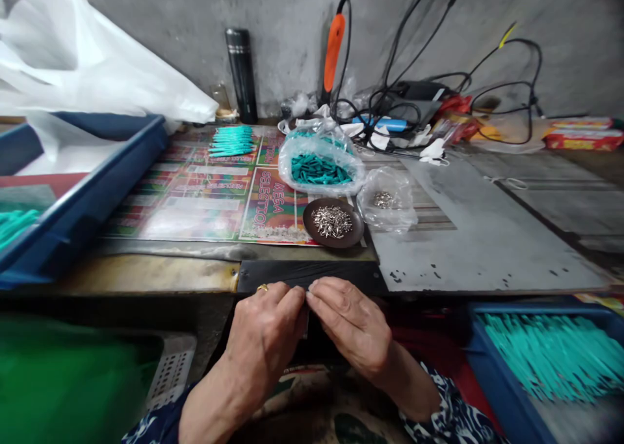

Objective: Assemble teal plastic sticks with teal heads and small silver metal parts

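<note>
My left hand (266, 333) and my right hand (348, 324) meet fingertip to fingertip at the near edge of the table, just below a black strip (312, 275). Both have their fingers curled and pressed together; whatever they pinch is too small to make out. A ring shows on my left hand. Beyond them stands a small dark dish of silver metal pieces (333, 222). Behind it an open plastic bag holds teal plastic parts (319, 169). A second, smaller clear bag with metal pieces (387, 203) lies to the right.
A blue tray (88, 197) sits at the left with teal parts and a white plastic bag over it. Another blue tray of long teal pieces (550, 359) lies at the lower right. A row of teal pieces (231, 140), a black flask (242, 73), an orange tool (334, 51) and tangled cables (414, 99) line the back.
</note>
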